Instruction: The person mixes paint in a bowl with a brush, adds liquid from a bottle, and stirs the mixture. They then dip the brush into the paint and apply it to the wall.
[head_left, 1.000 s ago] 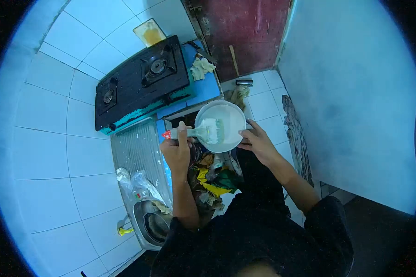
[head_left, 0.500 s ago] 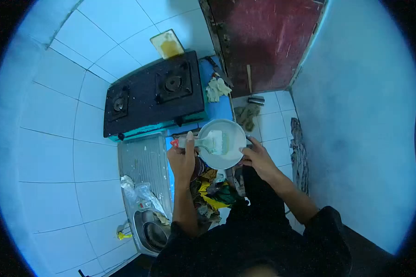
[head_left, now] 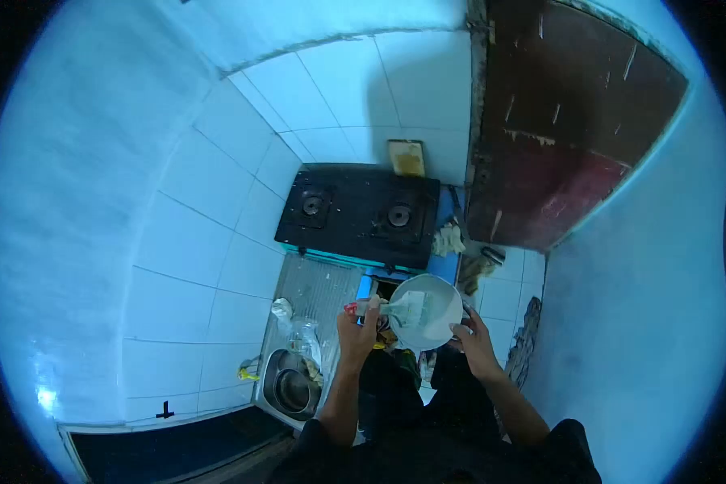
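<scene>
My left hand (head_left: 358, 335) is closed around the handle of a wide, flat paintbrush (head_left: 409, 309), whose red handle end (head_left: 350, 308) sticks out past the fingers. The brush's pale head lies over the inside of a round white bowl (head_left: 453, 302). White liquid that looks like paint shows in the bowl. My right hand (head_left: 477, 348) grips the bowl at its right rim, thumb on the edge and fingers underneath, partly hidden. The bowl is held up in front of my body, below the stove.
A black two-burner stove (head_left: 355, 214) stands against the tiled wall, with a stained sponge-like block (head_left: 406, 158) behind it. To the left are a steel drainboard (head_left: 319, 282), a plastic bag (head_left: 305, 337) and a sink (head_left: 290, 385). A pale cloth (head_left: 448, 239) lies right of the stove. Beyond is a reddish door (head_left: 540, 185).
The view has tilted up and left, so more wall and door show and everything sits lower and further right. Both hands keep hold of the brush and bowl.
</scene>
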{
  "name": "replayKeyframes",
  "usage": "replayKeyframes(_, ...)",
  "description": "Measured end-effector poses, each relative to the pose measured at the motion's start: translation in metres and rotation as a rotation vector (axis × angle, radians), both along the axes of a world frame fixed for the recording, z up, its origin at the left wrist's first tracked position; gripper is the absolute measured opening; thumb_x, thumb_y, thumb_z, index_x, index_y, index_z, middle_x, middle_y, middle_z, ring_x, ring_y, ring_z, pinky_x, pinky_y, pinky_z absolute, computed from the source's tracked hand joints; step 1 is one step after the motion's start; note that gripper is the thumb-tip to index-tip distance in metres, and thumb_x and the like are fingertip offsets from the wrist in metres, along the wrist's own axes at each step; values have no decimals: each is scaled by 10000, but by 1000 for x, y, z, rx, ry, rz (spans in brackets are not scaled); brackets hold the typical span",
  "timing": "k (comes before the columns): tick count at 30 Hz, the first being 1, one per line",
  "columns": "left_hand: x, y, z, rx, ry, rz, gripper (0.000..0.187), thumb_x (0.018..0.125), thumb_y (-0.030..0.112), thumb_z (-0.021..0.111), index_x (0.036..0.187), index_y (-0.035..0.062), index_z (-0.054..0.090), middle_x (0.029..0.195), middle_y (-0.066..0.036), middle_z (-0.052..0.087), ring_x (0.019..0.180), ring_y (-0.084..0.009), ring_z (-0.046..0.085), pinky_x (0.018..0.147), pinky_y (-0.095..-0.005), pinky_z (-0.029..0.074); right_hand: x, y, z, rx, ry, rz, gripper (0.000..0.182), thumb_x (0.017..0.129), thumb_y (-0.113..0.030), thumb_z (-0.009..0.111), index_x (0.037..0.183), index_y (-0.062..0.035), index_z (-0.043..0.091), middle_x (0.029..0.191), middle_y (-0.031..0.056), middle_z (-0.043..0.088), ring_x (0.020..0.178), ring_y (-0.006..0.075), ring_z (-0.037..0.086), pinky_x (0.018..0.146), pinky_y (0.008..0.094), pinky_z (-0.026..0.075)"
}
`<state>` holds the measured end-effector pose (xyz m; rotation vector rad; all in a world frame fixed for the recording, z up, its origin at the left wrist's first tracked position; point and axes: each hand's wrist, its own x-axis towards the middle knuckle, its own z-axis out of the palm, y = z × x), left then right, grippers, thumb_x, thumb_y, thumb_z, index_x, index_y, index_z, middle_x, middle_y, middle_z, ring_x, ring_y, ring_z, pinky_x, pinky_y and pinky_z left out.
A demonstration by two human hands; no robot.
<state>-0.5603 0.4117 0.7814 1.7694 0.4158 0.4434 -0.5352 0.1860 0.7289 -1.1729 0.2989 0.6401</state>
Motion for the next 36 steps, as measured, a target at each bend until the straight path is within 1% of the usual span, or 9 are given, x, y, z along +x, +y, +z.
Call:
replayKeyframes(3, -7, 0, 49, -4, 8, 35, 273, 914, 212, 551, 824, -9, 682, 602, -11, 606, 538, -68, 540, 497, -240, 405, 4, 4, 31, -59, -4, -17, 720, 820, -165, 641, 1389, 37, 249, 968, 99, 558, 851, 162, 571, 742, 305, 514)
replayKeyframes(7, -18, 7, 103, 175, 72, 61, 303, 918, 227, 532, 805, -14, 678, 592, -38, 607, 534, -96, 555, 504, -260, 415, 12, 10, 75, 28, -17, 102, 781, 809, -158, 650, 1402, 60, 189, 975, 101, 557, 861, 163, 578, 713, 301, 524)
replayKeyframes(10, -25, 3, 140, 225, 92, 115, 286, 910, 217, 544, 804, -13, 677, 586, -49, 604, 534, -95, 556, 502, -261, 413, 12, 18, 89, 51, -5, 77, 698, 794, -135, 664, 1371, 7, 298, 1045, 107, 511, 874, 181, 586, 712, 313, 534)
replayKeyframes(14, -33, 21, 147, 137, 35, 171, 274, 905, 213, 556, 805, -14, 672, 584, -47, 596, 534, -91, 550, 495, -263, 411, 12, 36, 118, 72, -26, 174, 678, 798, -122, 660, 1369, -22, 309, 1081, 114, 477, 901, 205, 582, 728, 324, 533)
replayKeyframes(16, -30, 20, 167, 157, 52, 197, 282, 902, 220, 567, 790, -21, 662, 587, -32, 589, 530, -84, 534, 488, -260, 410, 14, 43, 112, 12, -54, 163, 601, 826, -116, 576, 1371, -90, 323, 1098, 117, 519, 885, 198, 608, 631, 318, 542)
replayKeyframes(23, -50, 76, 170, 53, 22, 287, 286, 901, 236, 574, 777, -9, 652, 594, -26, 589, 528, -82, 529, 493, -248, 419, 11, 90, 136, 63, -14, 214, 635, 811, -130, 642, 1353, -11, 336, 1052, 97, 513, 920, 212, 586, 737, 331, 532)
replayKeyframes(26, -38, 102, 188, 64, 29, 290, 300, 906, 255, 566, 775, -2, 648, 598, -26, 592, 532, -88, 541, 487, -253, 415, 25, 123, 139, 78, -21, 214, 619, 810, -138, 642, 1346, -22, 355, 1090, 108, 523, 899, 200, 590, 714, 316, 534)
replayKeyframes(31, -24, 176, 191, 310, 38, 229, 353, 909, 295, 540, 748, -2, 644, 561, -74, 591, 509, -162, 582, 483, -311, 422, 48, 190, 141, 56, -51, 280, 601, 815, -139, 633, 1344, -38, 368, 1096, 118, 536, 896, 178, 585, 707, 291, 531)
replayKeyframes(36, 4, 262, 186, 429, -83, 182, 311, 914, 221, 531, 737, -9, 644, 540, -39, 569, 502, -106, 549, 473, -272, 421, 72, 283, 153, 102, -52, 319, 607, 819, -155, 630, 1351, -40, 362, 1034, 105, 523, 918, 191, 563, 731, 320, 527)
